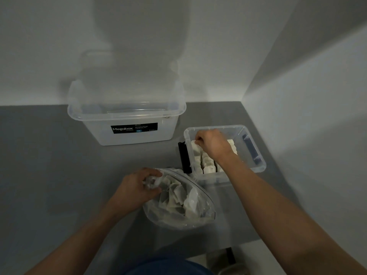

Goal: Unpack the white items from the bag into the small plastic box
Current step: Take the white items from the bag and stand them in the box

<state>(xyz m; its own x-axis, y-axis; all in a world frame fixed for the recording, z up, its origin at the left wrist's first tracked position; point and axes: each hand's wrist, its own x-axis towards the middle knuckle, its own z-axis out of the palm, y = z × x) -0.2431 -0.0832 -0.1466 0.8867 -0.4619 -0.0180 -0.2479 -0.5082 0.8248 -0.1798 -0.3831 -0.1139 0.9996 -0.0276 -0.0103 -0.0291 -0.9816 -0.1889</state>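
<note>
A clear plastic bag [180, 201] with several white items inside lies on the grey table near its front edge. My left hand [137, 187] grips the bag's bunched rim on its left side. The small clear plastic box [256, 155] stands to the right of the bag. Several white items [207, 165] stand in rows in its left half. My right hand [212, 143] is inside the box, fingers closed on a white item [195, 146] at the far left corner.
A large clear lidded storage box [127, 116] with a black "Megabox" label stands at the back against the wall. A black object [183, 157] leans beside the small box's left wall. A white wall closes the right side. The table's front edge [238, 245] is near my body.
</note>
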